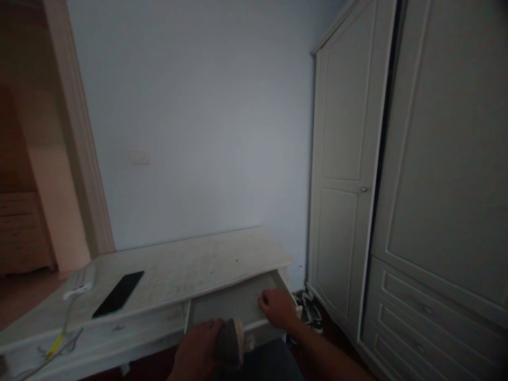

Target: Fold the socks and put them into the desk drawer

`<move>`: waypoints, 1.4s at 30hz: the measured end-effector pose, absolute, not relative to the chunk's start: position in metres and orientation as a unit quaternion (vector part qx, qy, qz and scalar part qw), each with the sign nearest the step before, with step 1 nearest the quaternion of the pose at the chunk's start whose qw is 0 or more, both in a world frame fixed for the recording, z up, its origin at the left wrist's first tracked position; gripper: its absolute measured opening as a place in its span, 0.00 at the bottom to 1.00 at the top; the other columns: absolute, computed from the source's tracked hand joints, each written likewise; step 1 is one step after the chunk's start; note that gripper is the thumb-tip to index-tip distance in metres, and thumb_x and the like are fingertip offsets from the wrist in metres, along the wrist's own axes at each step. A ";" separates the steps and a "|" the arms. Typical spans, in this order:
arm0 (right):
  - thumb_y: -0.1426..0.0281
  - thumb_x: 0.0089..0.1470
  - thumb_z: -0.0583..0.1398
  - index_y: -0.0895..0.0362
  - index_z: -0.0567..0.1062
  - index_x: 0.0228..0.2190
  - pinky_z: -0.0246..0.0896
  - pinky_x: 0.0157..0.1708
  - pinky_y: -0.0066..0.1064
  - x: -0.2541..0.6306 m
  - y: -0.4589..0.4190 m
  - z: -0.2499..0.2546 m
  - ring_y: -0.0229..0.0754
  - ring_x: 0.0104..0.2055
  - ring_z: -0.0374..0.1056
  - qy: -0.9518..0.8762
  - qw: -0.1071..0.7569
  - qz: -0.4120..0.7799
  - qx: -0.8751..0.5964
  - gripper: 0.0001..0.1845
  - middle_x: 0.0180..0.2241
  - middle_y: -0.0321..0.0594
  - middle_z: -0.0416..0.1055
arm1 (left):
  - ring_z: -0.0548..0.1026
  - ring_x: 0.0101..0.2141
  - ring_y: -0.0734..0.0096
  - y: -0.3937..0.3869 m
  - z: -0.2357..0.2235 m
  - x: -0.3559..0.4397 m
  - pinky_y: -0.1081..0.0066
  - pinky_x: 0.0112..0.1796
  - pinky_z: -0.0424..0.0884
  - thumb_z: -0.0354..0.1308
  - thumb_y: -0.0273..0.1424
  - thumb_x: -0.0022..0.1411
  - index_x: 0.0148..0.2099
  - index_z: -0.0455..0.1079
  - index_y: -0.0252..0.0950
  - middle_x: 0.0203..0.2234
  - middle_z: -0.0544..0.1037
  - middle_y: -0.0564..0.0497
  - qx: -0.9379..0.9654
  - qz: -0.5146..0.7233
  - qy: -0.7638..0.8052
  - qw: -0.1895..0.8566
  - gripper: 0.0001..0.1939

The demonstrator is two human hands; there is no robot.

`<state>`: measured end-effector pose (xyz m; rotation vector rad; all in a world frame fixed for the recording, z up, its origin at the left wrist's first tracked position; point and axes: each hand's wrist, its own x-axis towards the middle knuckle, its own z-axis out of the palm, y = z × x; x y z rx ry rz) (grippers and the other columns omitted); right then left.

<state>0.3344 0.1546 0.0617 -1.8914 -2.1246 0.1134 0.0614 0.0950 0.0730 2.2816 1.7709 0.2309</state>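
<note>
My left hand [199, 346] is closed around a dark, rounded object [229, 344] with a pale rim, in front of the desk; I cannot make out its kind. Curled into a fist, my right hand [277, 307] is over the right part of a pulled-out drawer [226, 302]. Whether anything is inside that fist is hidden. The drawer's grey bottom shows between the two hands. It slides out from under the top of a worn white desk [178, 264].
A dark phone or tablet [119, 292] lies on the desk's left part, near a white power strip [80, 281] with a cable. A pale wardrobe [345, 159] stands at the right. Shoes [311, 313] lie on the floor between desk and wardrobe. A doorway opens at far left.
</note>
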 end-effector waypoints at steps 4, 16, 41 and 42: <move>0.61 0.68 0.56 0.53 0.84 0.39 0.57 0.40 0.33 0.335 0.156 0.060 0.47 0.44 0.77 -0.740 0.147 0.036 -0.655 0.17 0.41 0.45 0.83 | 0.82 0.51 0.47 0.096 0.072 0.074 0.63 0.48 0.73 0.69 0.42 0.50 0.53 0.80 0.46 0.48 0.87 0.48 0.794 0.043 0.599 0.094 0.26; 0.60 0.69 0.56 0.53 0.84 0.39 0.57 0.39 0.33 0.334 0.153 0.062 0.48 0.43 0.77 -0.737 0.149 0.034 -0.658 0.18 0.40 0.46 0.83 | 0.83 0.48 0.53 0.108 0.116 0.041 0.68 0.49 0.74 0.60 0.40 0.60 0.54 0.83 0.41 0.49 0.87 0.54 0.765 0.311 0.499 0.263 0.22; 0.59 0.69 0.55 0.53 0.84 0.39 0.58 0.39 0.32 0.335 0.153 0.060 0.46 0.42 0.77 -0.733 0.152 0.033 -0.663 0.19 0.39 0.44 0.83 | 0.84 0.47 0.43 0.092 0.077 0.072 0.60 0.44 0.74 0.62 0.46 0.60 0.50 0.80 0.43 0.44 0.87 0.44 0.819 0.040 0.569 0.060 0.20; 0.59 0.69 0.55 0.53 0.84 0.39 0.58 0.39 0.32 0.335 0.153 0.060 0.46 0.42 0.77 -0.733 0.151 0.032 -0.663 0.19 0.39 0.44 0.83 | 0.84 0.47 0.42 0.093 0.078 0.071 0.59 0.44 0.74 0.62 0.47 0.60 0.49 0.81 0.43 0.44 0.87 0.44 0.821 0.040 0.567 0.061 0.21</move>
